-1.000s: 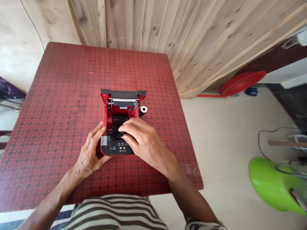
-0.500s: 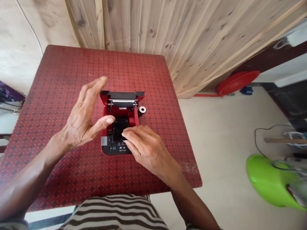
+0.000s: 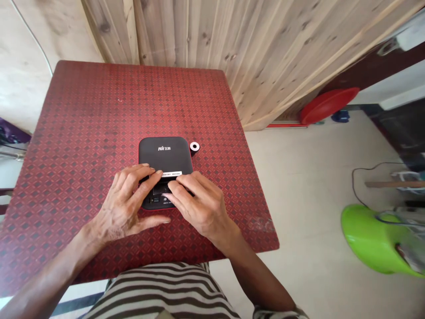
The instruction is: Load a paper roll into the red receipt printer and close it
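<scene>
Right now, the printer (image 3: 149,158), a small black one with red edges, sits on the red patterned table (image 3: 99,106), roughly midway across the tabletop and toward the person. Its black lid (image 3: 166,157) is lowered over the body, with white lettering toward 12 o'clock and a white label (image 3: 171,174) along its edge at 6 o'clock; whether it is fully shut cannot be told. The left hand (image 3: 126,204) comes in from 8 o'clock, its fingers close together on the lid's near edge and its thumb spread well away toward 3 o'clock, just beside the printer's near side. From 4 o'clock comes the right hand (image 3: 202,199), fingers bent, fingertips at the near edge of the lid beside the label. Its thumb and forefinger are close together by a dark strip (image 3: 160,189) above the control panel (image 3: 154,200); whether they pinch the strip cannot be told.

Just beside the printer, at 2 o'clock, stands a dark roll (image 3: 195,146) with a white end. The wooden wall (image 3: 172,31) rises at 12 o'clock, past the table. Over the floor (image 3: 299,186), a red basin (image 3: 328,105) leans at 2 o'clock and a bright green seat (image 3: 365,239) shows between 3 and 4 o'clock.
</scene>
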Action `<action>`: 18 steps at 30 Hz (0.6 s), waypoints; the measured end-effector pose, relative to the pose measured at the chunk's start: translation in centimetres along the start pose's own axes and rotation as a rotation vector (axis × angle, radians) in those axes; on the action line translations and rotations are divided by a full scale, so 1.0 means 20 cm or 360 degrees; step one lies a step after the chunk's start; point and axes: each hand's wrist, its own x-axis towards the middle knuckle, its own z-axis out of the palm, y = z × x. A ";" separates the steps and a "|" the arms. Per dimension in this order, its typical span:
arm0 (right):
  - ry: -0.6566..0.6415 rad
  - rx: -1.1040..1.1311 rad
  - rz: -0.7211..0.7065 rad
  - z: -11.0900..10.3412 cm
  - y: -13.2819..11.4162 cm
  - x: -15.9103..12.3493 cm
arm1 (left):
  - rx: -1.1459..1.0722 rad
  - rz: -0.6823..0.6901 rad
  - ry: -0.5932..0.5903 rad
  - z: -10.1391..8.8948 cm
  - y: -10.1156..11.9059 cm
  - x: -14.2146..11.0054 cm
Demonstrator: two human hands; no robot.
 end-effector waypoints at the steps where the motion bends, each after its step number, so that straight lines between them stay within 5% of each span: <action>1: 0.0016 0.0011 -0.0003 0.00 0.00 0.00 | 0.0006 -0.0002 0.0001 0.01 0.00 -0.01; 12: 0.0175 0.0186 0.0054 0.02 0.05 -0.04 | 0.0027 -0.0099 0.0024 0.06 -0.01 -0.03; 18: 0.0439 0.0515 0.0579 0.03 0.09 -0.14 | -0.0006 -0.0237 0.0230 0.09 0.02 -0.12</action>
